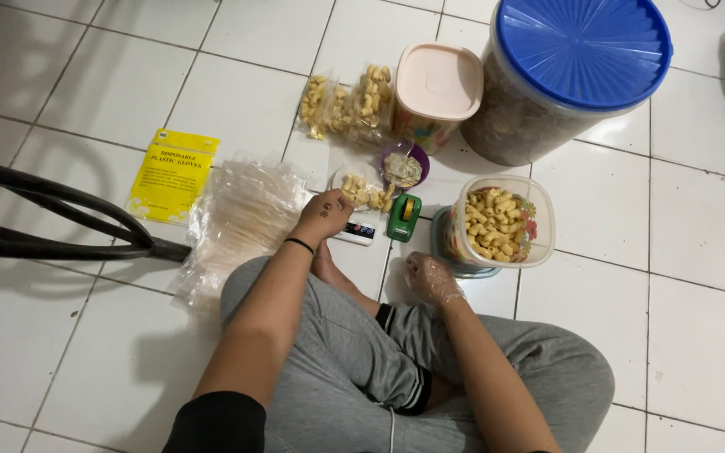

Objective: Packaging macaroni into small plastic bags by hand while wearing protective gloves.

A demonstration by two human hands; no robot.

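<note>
Person sits cross-legged on white tiled floor [111, 92], grey sweatpants, seen from above.

Left hand [326, 214] bare, black band on wrist, fingers curled down onto a small clear bag of snack pieces [364, 192] that sits on a small digital scale [357, 231]; looks like it is gripping the bag edge, grip itself partly hidden.

Right hand [430, 277] wears a thin clear plastic glove, loosely curled, holding nothing, hovering just above the floor near the knee, just beside the clear container of pale snack pieces [497, 222]. That container is open, sitting on its teal lid.

Green tape dispenser [404, 216] between scale and open container. Small purple bowl [404, 165] just behind the bag on the scale. 2 filled snack bags [347, 105] lie further out, beside a container with pink lid [438, 84]. Big clear tub with blue lid [576, 50] at top right, touching or nearly touching the pink-lidded one.

Stack of empty clear plastic bags [241, 214] left of left hand, next to a yellow glove packet [174, 174]. Black curved chair frame [52, 218] at far left.
</note>
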